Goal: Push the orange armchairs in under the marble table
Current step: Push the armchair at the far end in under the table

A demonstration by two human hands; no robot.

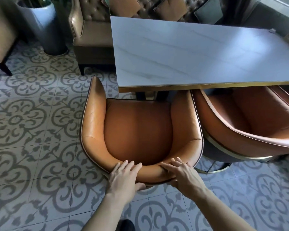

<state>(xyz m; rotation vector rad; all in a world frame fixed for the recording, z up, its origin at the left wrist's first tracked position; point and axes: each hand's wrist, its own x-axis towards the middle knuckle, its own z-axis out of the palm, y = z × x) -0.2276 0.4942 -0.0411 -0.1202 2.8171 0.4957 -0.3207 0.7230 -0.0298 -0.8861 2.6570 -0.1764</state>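
Now hands (154, 176) grip armchair (137, 130) by table (198, 54).

A tufted brown leather sofa (90, 30) with cushions (167, 7) stands at the back on a patterned tile floor (32, 114). Beside it sits a tall grey planter (43, 27), with a tan seat (0, 39) at the far left edge.

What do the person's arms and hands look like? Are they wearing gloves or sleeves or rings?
No gloves and no sleeves show. The left hand and the right hand are both bare, and the forearms are bare all the way to the bottom edge of the picture. I see no ring, watch or bracelet on either one. The fingernails look short and plain, with no polish that I can make out.
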